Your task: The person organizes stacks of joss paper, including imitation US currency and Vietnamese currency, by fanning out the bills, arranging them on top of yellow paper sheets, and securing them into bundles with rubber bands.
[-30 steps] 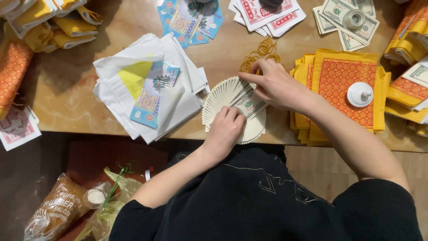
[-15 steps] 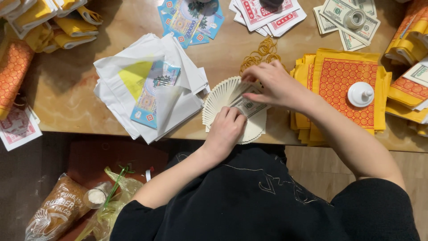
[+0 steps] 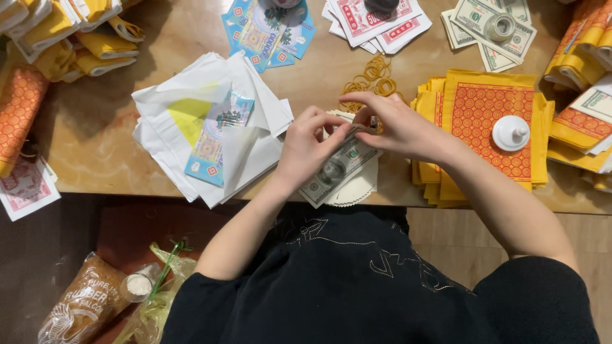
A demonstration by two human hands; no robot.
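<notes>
- The banknotes [image 3: 338, 167] lie slantwise on a white fanned paper stack [image 3: 354, 186] at the near edge of the surface [image 3: 95, 137].
- The left hand [image 3: 306, 150] pinches their upper edge.
- The right hand [image 3: 398, 127] pinches their far end.
- Rubber bands [image 3: 370, 78] lie just beyond.

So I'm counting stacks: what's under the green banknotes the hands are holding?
Under the green banknotes held by the left hand and right hand lies a fanned white paper stack on the wooden table. Its middle is covered by notes and hands.
</notes>
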